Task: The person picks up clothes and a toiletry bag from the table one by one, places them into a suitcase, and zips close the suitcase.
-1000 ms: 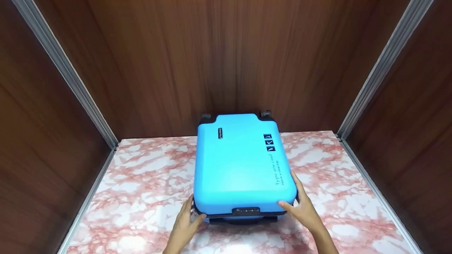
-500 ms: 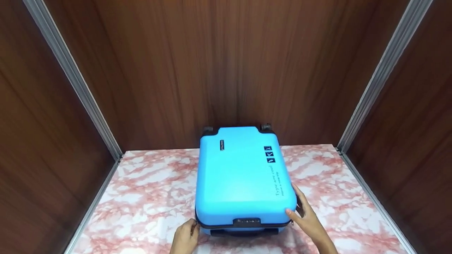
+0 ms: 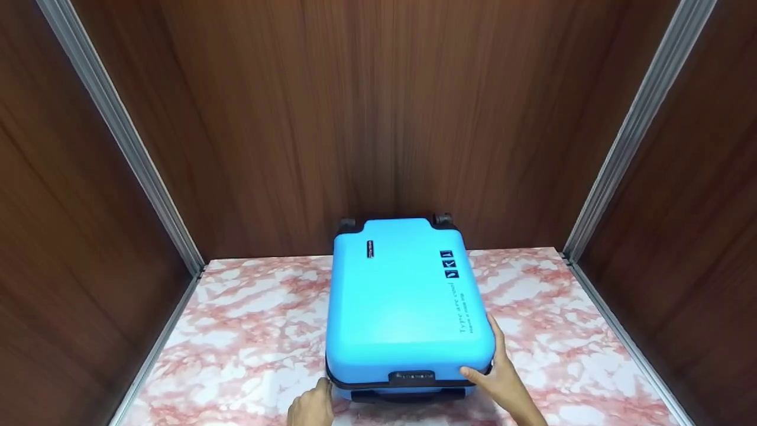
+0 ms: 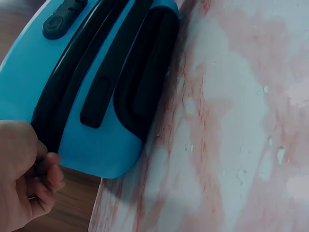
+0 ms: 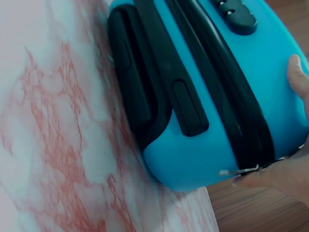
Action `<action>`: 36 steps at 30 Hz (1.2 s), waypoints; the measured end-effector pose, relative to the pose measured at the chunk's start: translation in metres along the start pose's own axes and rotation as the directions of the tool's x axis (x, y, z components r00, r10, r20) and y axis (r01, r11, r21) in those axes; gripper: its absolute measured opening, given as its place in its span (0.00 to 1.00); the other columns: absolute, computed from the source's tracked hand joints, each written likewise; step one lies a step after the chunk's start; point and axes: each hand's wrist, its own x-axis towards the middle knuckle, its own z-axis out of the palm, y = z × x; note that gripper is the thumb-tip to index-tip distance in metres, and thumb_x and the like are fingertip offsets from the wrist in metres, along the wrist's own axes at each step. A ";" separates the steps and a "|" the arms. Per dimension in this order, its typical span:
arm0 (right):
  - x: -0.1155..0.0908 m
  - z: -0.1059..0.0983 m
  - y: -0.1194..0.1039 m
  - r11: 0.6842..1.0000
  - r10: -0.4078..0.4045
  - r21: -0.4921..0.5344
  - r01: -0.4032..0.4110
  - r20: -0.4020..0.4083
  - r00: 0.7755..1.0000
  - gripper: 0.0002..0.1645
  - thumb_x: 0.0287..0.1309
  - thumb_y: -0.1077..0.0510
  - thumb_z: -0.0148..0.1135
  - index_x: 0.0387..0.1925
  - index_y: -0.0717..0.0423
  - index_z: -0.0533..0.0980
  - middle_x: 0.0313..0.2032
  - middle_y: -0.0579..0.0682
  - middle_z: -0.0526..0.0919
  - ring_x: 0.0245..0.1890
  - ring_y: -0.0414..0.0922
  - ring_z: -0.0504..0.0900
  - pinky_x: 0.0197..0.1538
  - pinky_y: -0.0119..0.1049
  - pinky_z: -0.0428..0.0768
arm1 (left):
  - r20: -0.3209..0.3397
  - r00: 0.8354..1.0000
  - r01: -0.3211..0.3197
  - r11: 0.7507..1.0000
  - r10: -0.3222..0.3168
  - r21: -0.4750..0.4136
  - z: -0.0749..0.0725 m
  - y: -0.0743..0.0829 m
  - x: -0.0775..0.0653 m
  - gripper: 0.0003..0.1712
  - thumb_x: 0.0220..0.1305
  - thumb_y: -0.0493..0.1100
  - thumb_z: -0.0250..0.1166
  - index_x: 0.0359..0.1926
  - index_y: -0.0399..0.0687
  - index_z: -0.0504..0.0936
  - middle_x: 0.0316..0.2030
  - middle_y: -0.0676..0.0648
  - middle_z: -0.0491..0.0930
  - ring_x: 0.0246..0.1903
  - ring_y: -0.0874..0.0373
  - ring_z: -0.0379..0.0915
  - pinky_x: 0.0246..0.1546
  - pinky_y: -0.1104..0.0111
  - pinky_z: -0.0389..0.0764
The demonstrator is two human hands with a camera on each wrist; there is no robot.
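Note:
A bright blue hard-shell suitcase [image 3: 402,296] lies flat, its wheels towards the back wall and its handle end towards me. Its black zipper band [image 4: 72,72] runs round the edge, below a black combination lock [image 3: 411,377]. At the near left corner my left hand [image 3: 311,407] has its fingers curled, pinching a small dark zipper pull mostly hidden in them. My right hand [image 3: 502,384] grips the near right corner, thumb on the blue shell and fingers along the side. Beside those fingers a metal zipper pull [image 5: 239,171] sticks out from the band.
The suitcase rests on a pink-and-white marbled tabletop [image 3: 254,331]. Dark wood-grain panels [image 3: 378,118] stand behind it and on both sides, with grey metal rails [image 3: 627,136] at the corners. Bare tabletop shows left and right of the suitcase.
My left hand has gone from spread round the near left corner to curled fingers at the zipper band. The right hand stays on its corner. The head view has shifted, so everything sits lower.

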 end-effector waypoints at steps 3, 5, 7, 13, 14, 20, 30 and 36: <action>-0.002 0.002 -0.001 0.999 -0.019 -0.051 0.018 -0.027 0.999 0.64 0.48 0.57 0.70 0.70 0.27 0.34 0.72 0.59 0.41 0.61 0.63 0.65 0.49 0.44 0.75 | 0.026 1.000 -0.007 0.999 0.006 0.036 -0.002 0.000 -0.001 0.12 0.63 0.42 0.56 0.22 0.46 0.72 0.11 0.47 0.73 0.11 0.49 0.71 0.13 0.57 0.68; -0.004 0.003 -0.002 0.995 -0.031 -0.094 0.027 -0.038 0.999 0.65 0.47 0.56 0.71 0.70 0.29 0.34 0.72 0.59 0.42 0.62 0.62 0.64 0.50 0.45 0.75 | 0.024 0.999 -0.028 0.998 0.027 0.058 -0.003 0.000 -0.002 0.11 0.62 0.41 0.57 0.23 0.46 0.73 0.12 0.46 0.75 0.12 0.47 0.72 0.13 0.56 0.69; -0.005 0.004 -0.002 0.991 -0.040 -0.130 0.034 -0.043 0.998 0.65 0.46 0.54 0.71 0.71 0.30 0.34 0.72 0.59 0.42 0.62 0.62 0.64 0.51 0.45 0.74 | 0.031 0.998 -0.050 0.995 0.047 0.082 -0.004 0.001 -0.004 0.09 0.61 0.42 0.58 0.24 0.46 0.73 0.13 0.46 0.75 0.13 0.46 0.72 0.14 0.55 0.70; -0.006 0.006 -0.004 0.974 -0.089 -0.212 0.075 -0.056 0.994 0.66 0.46 0.50 0.71 0.71 0.34 0.33 0.70 0.61 0.49 0.61 0.59 0.67 0.53 0.48 0.71 | 0.030 0.995 -0.100 0.990 0.098 0.104 -0.004 0.005 -0.012 0.07 0.56 0.39 0.61 0.24 0.45 0.72 0.11 0.47 0.73 0.11 0.47 0.70 0.13 0.57 0.70; -0.006 0.006 -0.004 0.972 -0.097 -0.222 0.082 -0.057 0.994 0.66 0.45 0.50 0.72 0.71 0.34 0.33 0.70 0.62 0.50 0.61 0.58 0.68 0.54 0.48 0.71 | 0.006 0.994 -0.106 0.989 0.106 0.105 -0.003 0.006 -0.014 0.08 0.55 0.39 0.62 0.24 0.45 0.72 0.10 0.47 0.73 0.10 0.47 0.69 0.13 0.57 0.70; -0.006 0.006 -0.004 0.969 -0.119 -0.227 0.101 -0.069 0.990 0.65 0.45 0.51 0.72 0.71 0.34 0.35 0.70 0.62 0.51 0.59 0.58 0.69 0.51 0.46 0.73 | -0.163 0.974 -0.143 0.984 0.159 0.106 0.007 0.009 -0.019 0.11 0.54 0.41 0.64 0.23 0.44 0.71 0.08 0.46 0.72 0.09 0.45 0.70 0.11 0.57 0.68; -0.007 0.005 -0.004 0.960 -0.144 -0.254 0.119 -0.082 0.986 0.65 0.45 0.52 0.72 0.72 0.36 0.35 0.70 0.60 0.49 0.61 0.59 0.66 0.53 0.49 0.71 | -0.354 0.901 -0.219 0.967 0.252 0.131 0.025 0.014 -0.023 0.14 0.46 0.39 0.68 0.20 0.44 0.68 0.08 0.47 0.69 0.07 0.46 0.68 0.08 0.58 0.66; -0.008 0.006 -0.004 0.968 -0.114 -0.235 0.094 -0.073 0.991 0.65 0.46 0.53 0.71 0.72 0.42 0.34 0.71 0.63 0.46 0.62 0.61 0.64 0.53 0.48 0.72 | -0.366 0.889 -0.233 0.960 0.275 0.154 0.030 0.018 -0.027 0.15 0.43 0.40 0.70 0.21 0.43 0.69 0.07 0.47 0.69 0.06 0.46 0.68 0.08 0.60 0.66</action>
